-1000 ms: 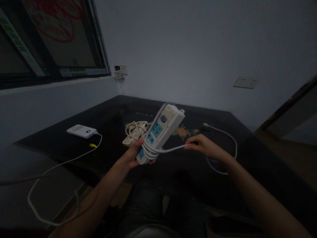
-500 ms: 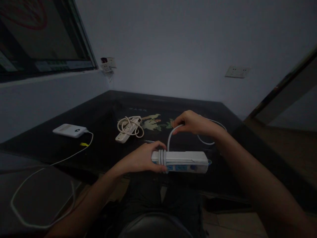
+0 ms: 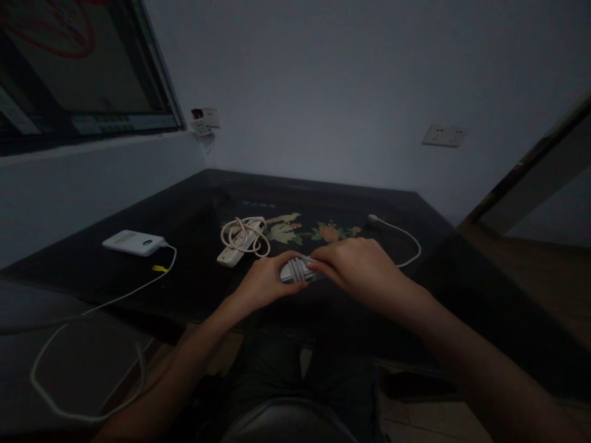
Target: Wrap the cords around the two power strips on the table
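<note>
My left hand (image 3: 270,280) grips one end of a white power strip (image 3: 289,272), fingers above and thumb below. Several turns of its grey-white cord (image 3: 298,268) wrap around that end. Close against the strip, my right hand (image 3: 353,264) is closed on the cord, its fingertips at the wraps. Most of the strip's far end is hidden behind my right hand. The cord's loose part (image 3: 413,240) lies on the table to the right, ending in a plug (image 3: 373,218).
A second power strip (image 3: 228,255) with a tangled cord lies on the dark table (image 3: 286,184). At left is a white power bank (image 3: 133,243) with a cable hanging off the edge, near a yellow tag (image 3: 160,269). Wall sockets (image 3: 444,135) are behind.
The strip went from slanted upward to lying across, then moved toward the table's middle. My right hand has carried the cord around and now meets the strip beside my left hand.
</note>
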Demonstrator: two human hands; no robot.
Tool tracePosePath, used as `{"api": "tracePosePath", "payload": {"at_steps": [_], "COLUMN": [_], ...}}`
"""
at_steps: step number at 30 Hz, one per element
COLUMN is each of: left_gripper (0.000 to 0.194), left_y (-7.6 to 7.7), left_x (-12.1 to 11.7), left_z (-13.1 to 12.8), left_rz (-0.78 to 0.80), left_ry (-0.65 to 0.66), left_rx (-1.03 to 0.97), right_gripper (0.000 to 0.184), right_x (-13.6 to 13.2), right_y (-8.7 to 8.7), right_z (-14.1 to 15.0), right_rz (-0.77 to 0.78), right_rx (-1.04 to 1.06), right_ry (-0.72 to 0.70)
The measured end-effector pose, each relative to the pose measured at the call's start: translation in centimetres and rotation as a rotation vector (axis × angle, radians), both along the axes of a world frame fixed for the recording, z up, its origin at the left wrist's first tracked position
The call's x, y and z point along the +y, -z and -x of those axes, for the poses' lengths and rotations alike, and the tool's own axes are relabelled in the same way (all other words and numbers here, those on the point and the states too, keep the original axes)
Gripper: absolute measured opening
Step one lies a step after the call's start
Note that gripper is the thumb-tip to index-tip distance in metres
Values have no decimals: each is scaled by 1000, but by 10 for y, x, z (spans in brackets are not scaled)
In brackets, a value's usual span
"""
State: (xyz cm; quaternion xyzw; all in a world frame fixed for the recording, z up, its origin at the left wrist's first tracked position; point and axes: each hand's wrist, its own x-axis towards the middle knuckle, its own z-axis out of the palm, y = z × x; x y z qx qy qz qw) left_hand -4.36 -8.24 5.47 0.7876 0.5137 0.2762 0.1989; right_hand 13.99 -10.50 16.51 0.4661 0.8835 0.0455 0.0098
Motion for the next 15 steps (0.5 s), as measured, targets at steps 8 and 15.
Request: {"api": "tracePosePath", "payload": {"at_steps": [8, 15], "left_gripper": [46, 50], "left_y": [7, 16], "left_x": [20, 19], "left_z": [12, 5], "left_rz": [-48, 293], "left_ry": [-139, -68], "left_rx": [-396, -1097], "right_gripper": [32, 30], "right_x": [-3, 4], "right_y": [54, 89], "right_z": [-8, -21], "right_rz": [223, 473], "right_rx": [338, 589], "right_ry": [53, 53]}}
